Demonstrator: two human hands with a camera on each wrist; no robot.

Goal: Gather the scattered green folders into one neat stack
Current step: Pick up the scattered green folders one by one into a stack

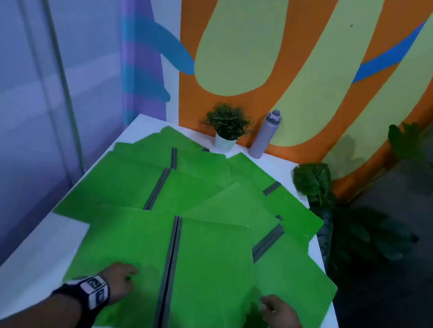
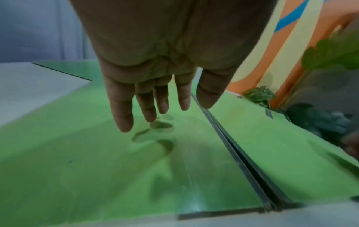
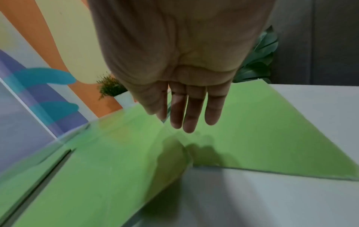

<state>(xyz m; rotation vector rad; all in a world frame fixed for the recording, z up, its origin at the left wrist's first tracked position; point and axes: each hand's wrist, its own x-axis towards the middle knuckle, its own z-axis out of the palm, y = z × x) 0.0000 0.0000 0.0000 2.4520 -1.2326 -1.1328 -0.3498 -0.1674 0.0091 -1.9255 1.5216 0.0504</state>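
Both hands' fingers (image 2: 120, 107) straight above nearest folder (image 1: 209, 273)

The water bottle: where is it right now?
In the head view, the water bottle stands at the table's far edge against the orange wall, just right of the small potted plant.

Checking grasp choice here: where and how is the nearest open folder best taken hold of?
Probably by its two outer side edges, one hand from each side. The nearest folder lies open and flat, spine toward the person, on top of its neighbours. The left hand and right hand hover open over its two halves, so fingers could slip under each free edge and fold it shut.
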